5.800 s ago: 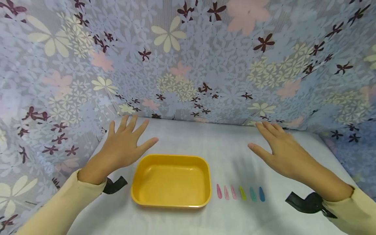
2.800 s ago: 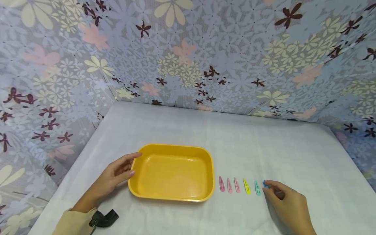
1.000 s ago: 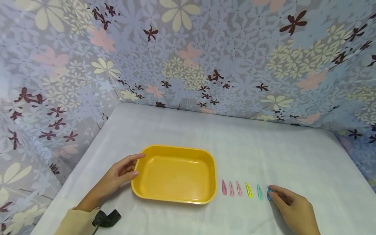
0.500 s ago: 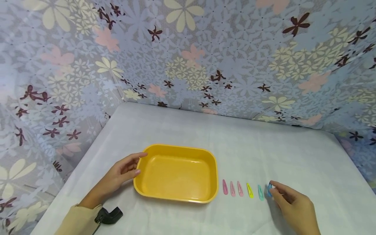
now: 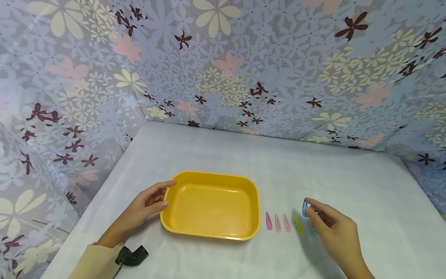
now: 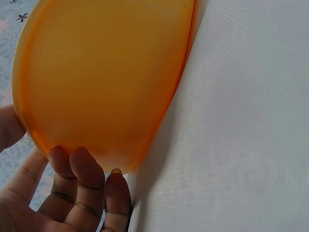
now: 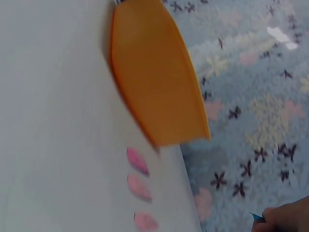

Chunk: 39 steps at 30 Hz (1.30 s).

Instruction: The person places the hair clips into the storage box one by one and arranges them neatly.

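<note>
One blue clip (image 5: 304,209), pinched by the right hand (image 5: 335,228), has risen off the tabletop (image 5: 278,170), right of the yellow tray (image 5: 210,207); its pick-up appears complete. In head view, its long axis roughly parallels the tray's short sides; narrow end unclear. The left hand (image 5: 142,210) grips the tray's left end.

The head camera looks forward and down over the desk (image 5: 362,182), taking in the whole yellow tray (image 5: 210,211) and the patterned cloth (image 5: 216,58) behind; the left wrist view, turned sideways, faces the tray up close; the right wrist view, also sideways, faces the tray from farther off; it shares three pink clips (image 7: 139,187) with the head view.
</note>
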Each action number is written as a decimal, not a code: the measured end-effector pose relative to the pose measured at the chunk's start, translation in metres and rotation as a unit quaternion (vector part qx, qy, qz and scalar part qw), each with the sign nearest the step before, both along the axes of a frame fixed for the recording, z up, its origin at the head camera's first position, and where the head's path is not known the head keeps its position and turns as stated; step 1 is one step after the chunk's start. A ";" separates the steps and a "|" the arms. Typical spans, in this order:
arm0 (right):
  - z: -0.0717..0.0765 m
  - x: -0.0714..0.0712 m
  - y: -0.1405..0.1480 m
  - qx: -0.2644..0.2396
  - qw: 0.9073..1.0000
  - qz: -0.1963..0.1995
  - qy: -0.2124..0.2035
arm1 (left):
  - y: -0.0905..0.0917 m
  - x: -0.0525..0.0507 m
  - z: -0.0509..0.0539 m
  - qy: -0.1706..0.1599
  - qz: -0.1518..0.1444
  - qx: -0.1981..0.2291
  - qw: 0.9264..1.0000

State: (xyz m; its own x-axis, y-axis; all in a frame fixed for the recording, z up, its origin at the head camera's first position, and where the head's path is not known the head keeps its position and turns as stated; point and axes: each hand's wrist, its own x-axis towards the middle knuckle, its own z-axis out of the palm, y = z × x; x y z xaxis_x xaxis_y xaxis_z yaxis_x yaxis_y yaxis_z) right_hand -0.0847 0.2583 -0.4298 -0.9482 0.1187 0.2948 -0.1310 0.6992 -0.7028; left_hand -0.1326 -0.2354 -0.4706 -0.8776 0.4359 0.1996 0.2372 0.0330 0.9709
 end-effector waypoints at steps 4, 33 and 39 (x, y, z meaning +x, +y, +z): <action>0.006 -0.006 -0.015 -0.026 0.999 0.038 -0.003 | -0.001 0.001 -0.002 -0.002 0.002 0.001 1.000; 0.024 -0.036 -0.103 -0.133 0.955 0.216 -0.155 | -0.001 -0.002 -0.002 -0.013 -0.002 0.000 1.000; 0.027 -0.041 -0.123 -0.118 0.943 0.266 -0.163 | -0.001 -0.001 -0.002 -0.012 -0.003 0.007 1.000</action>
